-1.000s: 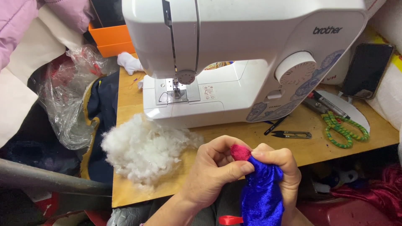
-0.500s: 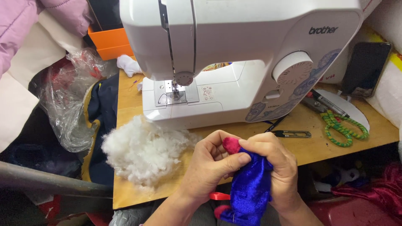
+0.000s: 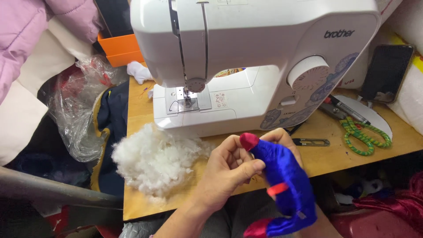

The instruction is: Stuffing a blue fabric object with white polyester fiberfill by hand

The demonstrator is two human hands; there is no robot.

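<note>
A shiny blue fabric piece [image 3: 286, 180] with red tips at both ends is held upright in front of me, below the table edge. My left hand [image 3: 227, 169] pinches its upper part, thumb pressed against the blue cloth just under the red tip. My right hand [image 3: 284, 139] is behind the fabric, mostly hidden, with only fingers showing near the top. A pile of white stuffing [image 3: 154, 161] lies on the wooden table [image 3: 136, 207] just left of my left hand.
A white sewing machine [image 3: 251, 66] fills the table's back. Small snips [image 3: 310, 142] and green-handled scissors [image 3: 363, 134] lie at right, a dark phone [image 3: 385, 72] behind them. A clear plastic bag [image 3: 81, 110], an orange box [image 3: 121, 48] and dark cloth sit at left.
The blue piece has been turned and lifted, so its lower red-tipped end and a red band now show. My hands shifted slightly right with it.
</note>
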